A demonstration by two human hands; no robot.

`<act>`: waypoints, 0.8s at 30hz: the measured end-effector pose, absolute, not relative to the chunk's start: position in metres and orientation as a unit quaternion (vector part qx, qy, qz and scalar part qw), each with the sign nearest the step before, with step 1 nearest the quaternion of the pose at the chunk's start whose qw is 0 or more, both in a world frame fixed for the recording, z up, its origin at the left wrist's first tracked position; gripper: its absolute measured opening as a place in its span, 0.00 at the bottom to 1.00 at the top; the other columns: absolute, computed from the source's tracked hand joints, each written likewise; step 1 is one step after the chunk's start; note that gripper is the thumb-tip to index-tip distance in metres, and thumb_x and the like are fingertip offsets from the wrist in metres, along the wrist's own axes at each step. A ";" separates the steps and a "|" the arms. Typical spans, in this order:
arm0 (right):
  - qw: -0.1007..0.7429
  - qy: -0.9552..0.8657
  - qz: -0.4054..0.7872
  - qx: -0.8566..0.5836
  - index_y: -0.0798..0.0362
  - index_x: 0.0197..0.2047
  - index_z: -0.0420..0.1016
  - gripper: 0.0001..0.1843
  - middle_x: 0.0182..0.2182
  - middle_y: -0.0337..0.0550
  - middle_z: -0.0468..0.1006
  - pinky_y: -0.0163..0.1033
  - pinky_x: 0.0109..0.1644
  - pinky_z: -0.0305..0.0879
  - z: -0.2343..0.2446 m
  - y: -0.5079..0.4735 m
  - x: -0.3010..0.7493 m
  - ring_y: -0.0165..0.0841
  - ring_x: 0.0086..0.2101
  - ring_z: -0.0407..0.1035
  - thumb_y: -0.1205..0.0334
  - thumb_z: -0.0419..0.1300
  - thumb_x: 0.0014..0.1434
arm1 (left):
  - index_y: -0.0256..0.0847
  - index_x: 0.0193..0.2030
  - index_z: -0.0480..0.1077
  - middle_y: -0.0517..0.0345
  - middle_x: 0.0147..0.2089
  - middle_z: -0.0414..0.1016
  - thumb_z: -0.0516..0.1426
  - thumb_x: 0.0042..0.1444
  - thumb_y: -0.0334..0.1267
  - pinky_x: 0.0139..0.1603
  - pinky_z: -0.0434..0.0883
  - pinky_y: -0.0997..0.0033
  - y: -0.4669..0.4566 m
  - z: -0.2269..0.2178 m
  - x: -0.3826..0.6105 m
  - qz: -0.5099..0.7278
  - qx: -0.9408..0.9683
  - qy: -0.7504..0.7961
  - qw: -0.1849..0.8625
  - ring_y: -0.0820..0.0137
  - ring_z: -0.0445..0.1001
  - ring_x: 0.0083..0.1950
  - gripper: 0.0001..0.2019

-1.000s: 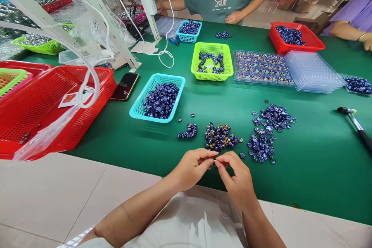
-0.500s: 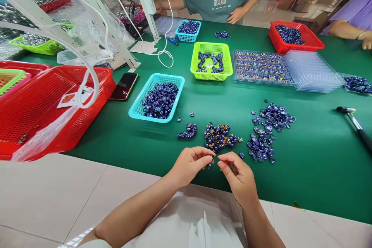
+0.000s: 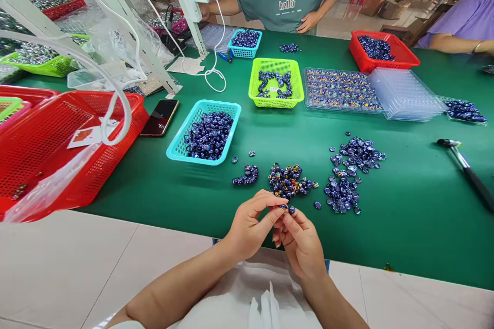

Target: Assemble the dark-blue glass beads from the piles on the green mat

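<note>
Over a green tabletop (image 3: 278, 136), the left hand (image 3: 250, 225) pinches a small dark piece (image 3: 283, 206), its long axis unclear; just to its right, the right hand (image 3: 303, 244) grips a glossy blue bead (image 3: 292, 210). A mixed bead pile (image 3: 289, 180) lies just beyond, nearer the left fingertips.

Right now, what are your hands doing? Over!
Left hand and right hand close together, pinching shiny dark pieces. Mixed pile just beyond. Loose dark piece near right hand.
</note>
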State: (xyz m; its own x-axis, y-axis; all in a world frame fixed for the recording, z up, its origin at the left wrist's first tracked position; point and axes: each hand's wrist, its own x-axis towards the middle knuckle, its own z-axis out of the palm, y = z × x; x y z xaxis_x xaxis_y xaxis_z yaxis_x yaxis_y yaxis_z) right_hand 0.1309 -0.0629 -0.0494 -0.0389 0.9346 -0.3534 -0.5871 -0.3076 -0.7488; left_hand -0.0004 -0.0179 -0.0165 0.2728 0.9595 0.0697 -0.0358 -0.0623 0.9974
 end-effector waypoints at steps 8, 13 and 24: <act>0.576 -0.469 0.393 -0.543 0.49 0.45 0.80 0.08 0.39 0.45 0.76 0.37 0.34 0.73 -0.050 -0.067 0.150 0.32 0.33 0.73 0.63 0.60 0.65 | 0.38 0.44 0.81 0.51 0.38 0.78 0.61 0.59 0.40 0.40 0.72 0.71 -0.019 -0.019 -0.002 0.415 0.513 0.448 0.603 0.67 0.75 0.39 0.11; 0.540 -0.679 0.179 -0.464 0.43 0.56 0.74 0.25 0.42 0.45 0.78 0.41 0.40 0.75 -0.042 -0.066 0.157 0.36 0.41 0.74 0.78 0.58 0.61 | 0.38 0.42 0.81 0.52 0.38 0.80 0.63 0.56 0.40 0.40 0.73 0.71 -0.017 -0.014 0.002 0.385 0.457 0.459 0.657 0.68 0.75 0.37 0.11; 0.536 -0.700 0.178 -0.437 0.44 0.55 0.73 0.25 0.43 0.45 0.80 0.45 0.42 0.76 -0.041 -0.065 0.164 0.37 0.43 0.76 0.79 0.57 0.60 | 0.37 0.41 0.80 0.52 0.38 0.79 0.65 0.54 0.43 0.44 0.73 0.69 -0.017 -0.019 -0.003 0.388 0.459 0.443 0.665 0.67 0.75 0.39 0.12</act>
